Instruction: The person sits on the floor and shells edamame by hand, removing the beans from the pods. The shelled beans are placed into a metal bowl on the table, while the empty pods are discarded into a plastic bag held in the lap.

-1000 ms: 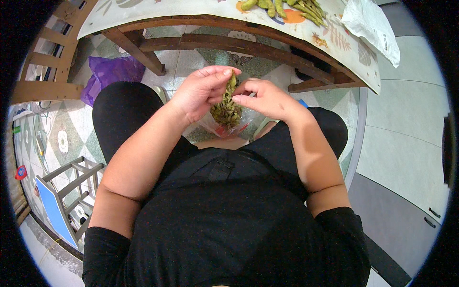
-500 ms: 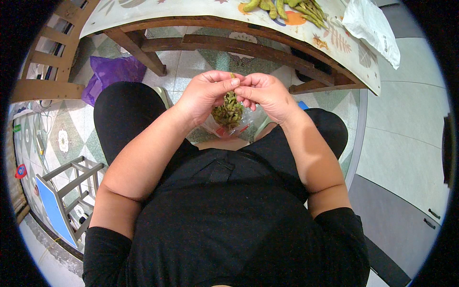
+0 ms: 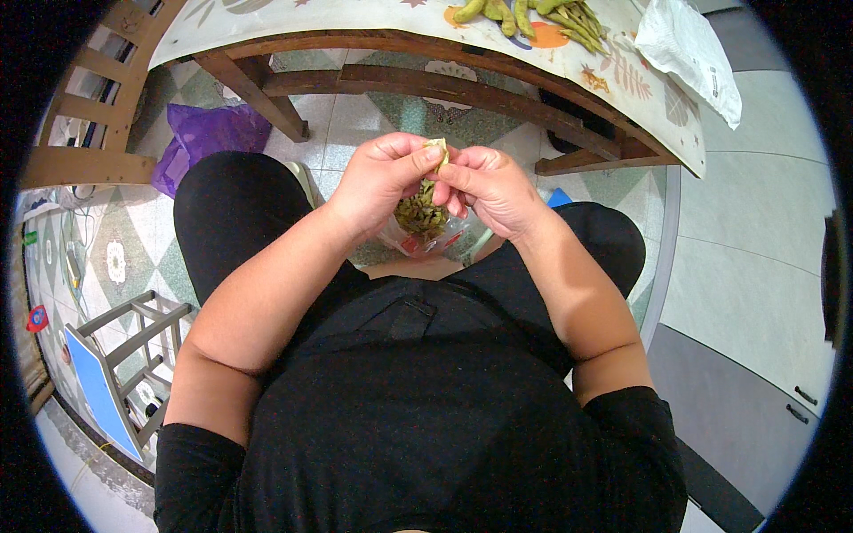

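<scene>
Between both sets of fingertips is a small bean pod (image 3: 437,147), its pale inner side showing at the top. My left hand (image 3: 386,173) pinches it with thumb and forefinger, and my right hand (image 3: 487,182) grips its other side, the knuckles nearly meeting. Below them, a clear plastic bag (image 3: 428,244) with red print stands between my knees. It holds a heap of green and brownish pod shells (image 3: 418,213), partly covered by my fingers. More green bean pods (image 3: 506,16) lie at the far edge of view on the table.
A wooden table (image 3: 391,44) with a patterned cover stands ahead, a white plastic packet (image 3: 689,58) at its right end. On the tiled floor to the left sits a purple bag (image 3: 213,138). A blue-topped stool (image 3: 107,391) lies tipped over at lower left.
The pod between my fingertips now shows a wider, paler opened side. My right hand has shifted slightly downward, while the left has hardly moved.
</scene>
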Available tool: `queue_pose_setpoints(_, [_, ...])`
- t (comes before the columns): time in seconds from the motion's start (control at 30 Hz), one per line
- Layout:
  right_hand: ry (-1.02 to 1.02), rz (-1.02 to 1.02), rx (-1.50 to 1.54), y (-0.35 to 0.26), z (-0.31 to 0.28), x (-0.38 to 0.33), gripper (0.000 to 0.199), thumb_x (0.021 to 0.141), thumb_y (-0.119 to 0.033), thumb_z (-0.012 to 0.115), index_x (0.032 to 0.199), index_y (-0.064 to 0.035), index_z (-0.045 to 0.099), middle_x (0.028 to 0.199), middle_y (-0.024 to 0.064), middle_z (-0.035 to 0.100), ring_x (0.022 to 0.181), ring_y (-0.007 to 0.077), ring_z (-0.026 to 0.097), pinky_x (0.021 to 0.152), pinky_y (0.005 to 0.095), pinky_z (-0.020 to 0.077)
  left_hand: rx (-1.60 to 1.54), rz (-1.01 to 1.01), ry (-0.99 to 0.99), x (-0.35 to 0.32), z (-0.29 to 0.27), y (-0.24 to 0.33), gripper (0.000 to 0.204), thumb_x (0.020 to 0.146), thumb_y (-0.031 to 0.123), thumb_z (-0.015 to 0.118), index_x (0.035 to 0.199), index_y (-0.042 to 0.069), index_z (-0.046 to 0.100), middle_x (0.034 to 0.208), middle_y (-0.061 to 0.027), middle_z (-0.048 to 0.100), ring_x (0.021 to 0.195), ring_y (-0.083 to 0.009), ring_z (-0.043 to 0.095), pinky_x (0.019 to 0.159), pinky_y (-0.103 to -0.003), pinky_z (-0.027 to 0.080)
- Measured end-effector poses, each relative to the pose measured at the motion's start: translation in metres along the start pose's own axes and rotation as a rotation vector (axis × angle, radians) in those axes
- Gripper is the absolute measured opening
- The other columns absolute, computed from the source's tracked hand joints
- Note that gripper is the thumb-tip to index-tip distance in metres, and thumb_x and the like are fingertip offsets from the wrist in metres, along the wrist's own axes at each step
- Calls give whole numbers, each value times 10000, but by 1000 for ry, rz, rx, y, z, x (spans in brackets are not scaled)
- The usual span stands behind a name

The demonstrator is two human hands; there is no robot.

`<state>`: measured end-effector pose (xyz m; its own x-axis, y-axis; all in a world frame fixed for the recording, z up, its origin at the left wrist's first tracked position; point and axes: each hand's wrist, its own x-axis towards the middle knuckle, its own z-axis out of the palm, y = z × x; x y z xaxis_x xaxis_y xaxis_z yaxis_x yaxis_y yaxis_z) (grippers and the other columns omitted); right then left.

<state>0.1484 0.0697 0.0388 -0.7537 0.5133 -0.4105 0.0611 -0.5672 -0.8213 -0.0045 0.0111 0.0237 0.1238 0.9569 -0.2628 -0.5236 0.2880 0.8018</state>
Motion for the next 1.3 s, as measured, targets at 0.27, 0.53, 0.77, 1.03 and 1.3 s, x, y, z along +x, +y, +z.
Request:
queue_pose_setpoints(0.27, [63, -154, -250, -3, 3, 3, 212, 835, -223, 503, 755, -41, 577, 653, 14, 563, 534, 55, 482, 480, 174, 381, -283, -100, -99, 4, -7, 2, 228, 850, 234, 458, 940, 42, 542, 705, -15, 543, 514, -56, 425, 441, -165, 279])
queue_pose_setpoints(0.53, [292, -327, -353, 9, 6, 8, 220, 840, -176, 466, 702, -19, 538, 623, 36, 532, 564, 109, 502, 510, 238, 407, -470, -104, -161, 5, 3, -4, 230, 847, 216, 466, 1001, 51, 512, 828, -17, 532, 639, -71, 445, 541, -189, 358])
queue_pose_setpoints(0.77, [526, -504, -1049, 9, 8, 8, 147, 721, -180, 545, 680, -39, 537, 687, 133, 545, 641, 300, 544, 561, 365, 440, -470, -126, -59, 9, -2, -15, 248, 840, 163, 457, 1054, 36, 452, 966, -47, 520, 896, -152, 495, 758, -275, 399])
queue_pose_setpoints(1.03, [532, -511, -1286, 4, 9, 5, 121, 705, -148, 594, 709, -33, 556, 679, 108, 542, 588, 244, 543, 527, 307, 433, -378, -116, -30, 11, -4, -17, 253, 753, 37, 435, 1004, 27, 462, 926, -50, 523, 844, -146, 498, 721, -259, 400])
queue_pose_setpoints(1.3, [602, -368, -1163, -6, -1, 5, 158, 732, -181, 592, 713, -28, 559, 613, 87, 541, 540, 179, 516, 508, 274, 412, -385, -182, 55, 14, -6, -10, 192, 793, 105, 394, 945, 36, 488, 801, -20, 508, 710, -117, 470, 640, -239, 390])
